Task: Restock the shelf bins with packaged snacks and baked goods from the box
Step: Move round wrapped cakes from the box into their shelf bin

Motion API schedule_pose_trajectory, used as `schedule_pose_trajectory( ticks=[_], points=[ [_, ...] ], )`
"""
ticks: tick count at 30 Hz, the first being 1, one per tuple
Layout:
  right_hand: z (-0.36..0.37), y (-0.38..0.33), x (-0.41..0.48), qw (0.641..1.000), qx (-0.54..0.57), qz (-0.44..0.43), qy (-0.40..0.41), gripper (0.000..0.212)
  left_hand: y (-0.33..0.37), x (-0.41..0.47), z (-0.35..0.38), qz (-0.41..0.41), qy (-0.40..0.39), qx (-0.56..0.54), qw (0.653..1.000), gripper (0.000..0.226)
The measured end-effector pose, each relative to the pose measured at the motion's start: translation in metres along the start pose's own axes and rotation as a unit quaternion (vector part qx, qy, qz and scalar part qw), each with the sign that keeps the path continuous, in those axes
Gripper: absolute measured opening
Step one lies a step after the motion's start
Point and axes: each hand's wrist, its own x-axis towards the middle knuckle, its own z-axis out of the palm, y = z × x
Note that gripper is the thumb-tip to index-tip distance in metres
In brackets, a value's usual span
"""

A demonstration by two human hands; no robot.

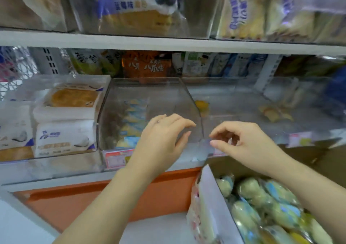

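Note:
A clear plastic shelf bin point(148, 86) stands in the middle of the lower shelf, with several blue-and-yellow snack packs point(133, 120) lying inside it. My left hand point(161, 138) hovers at the bin's front edge with relaxed fingers and holds nothing. My right hand point(241, 140) is beside it, at the front of the neighbouring bin point(243, 97), fingers loosely curled and empty. A cardboard box point(222, 164) at the lower right holds many wrapped pale-green and blue baked goods point(265, 206).
White-wrapped bread packs point(65, 127) fill the bin at the left. The right bin holds a few yellow packs point(275, 113). An upper shelf point(168, 43) carries bins of bagged bread. An orange ledge point(112, 193) runs below the shelf. Red price tags point(116, 158) hang on the bin fronts.

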Motion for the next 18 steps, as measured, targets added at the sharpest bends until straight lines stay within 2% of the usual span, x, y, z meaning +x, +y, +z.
schedule_pose_trajectory(
  ticks=[3, 5, 9, 12, 15, 18],
  points=[
    [-0.024, 0.046, -0.052, 0.998, -0.013, 0.065, 0.019, 0.020, 0.053, 0.008, 0.034, 0.035, -0.034, -0.046, 0.998, 0.028],
    [-0.039, 0.077, -0.082, 0.993, -0.030, 0.116, 0.023, 0.016, 0.087, 0.017, 0.054, 0.051, -0.088, -0.065, 0.993, 0.027],
    [-0.064, 0.131, -0.134, 0.978, -0.031, 0.200, 0.044, 0.012, 0.141, 0.041, 0.109, 0.054, -0.278, -0.042, 0.958, 0.032],
    [-0.073, 0.165, -0.169, 0.964, -0.009, 0.259, 0.061, 0.009, 0.164, 0.050, 0.165, 0.032, -0.453, 0.013, 0.891, 0.045],
    [-0.078, 0.196, -0.193, 0.951, -0.046, 0.307, -0.017, 0.018, 0.173, 0.050, 0.217, 0.012, -0.562, 0.061, 0.825, 0.057],
    [-0.088, 0.219, -0.204, 0.932, -0.070, 0.341, -0.103, 0.034, 0.170, 0.048, 0.259, -0.002, -0.565, 0.091, 0.820, 0.065]
  ],
)
